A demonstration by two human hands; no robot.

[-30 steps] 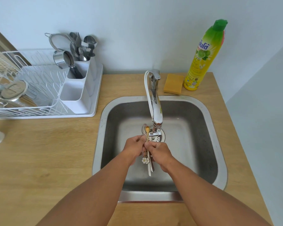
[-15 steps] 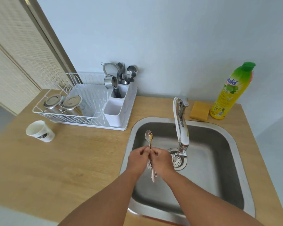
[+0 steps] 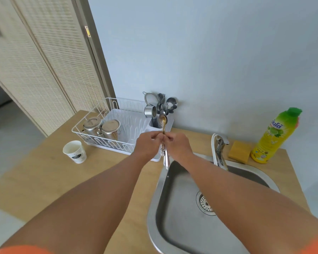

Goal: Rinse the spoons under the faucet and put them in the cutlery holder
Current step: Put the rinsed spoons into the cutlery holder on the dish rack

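Spoons: a small bundle (image 3: 163, 142), bowls up and handles down, held in the middle of the frame in front of the white cutlery holder (image 3: 155, 125); a gold spoon with a flower charm on its handle end stands out among silver ones.
Progress: judging by the spoons being well away from the faucet (image 3: 218, 149), at centre right, the rinse looks finished and only the drop into the holder is left; no water can be seen running.
Sink: steel basin (image 3: 176, 213) at lower right, only the drain strainer visible in it.
Dish rack: white wire rack (image 3: 99, 142) left of centre, two steel cups inverted in it; the holder sits at its right end and already carries utensils.
Left hand: fingers (image 3: 149, 143) pinch the spoon stems from the left.
Right hand: fingers (image 3: 178, 145) curl round the same stems from the right, touching the left hand.
Writing, bottle: yellow-green dish soap bottle (image 3: 275, 136) at right edge; a blue brand word, too blurred to read surely.
Writing, cup: paper cup (image 3: 74, 152) at left shows a dark printed mark, illegible.
Sponge: yellow pad (image 3: 240, 152) between faucet and bottle.
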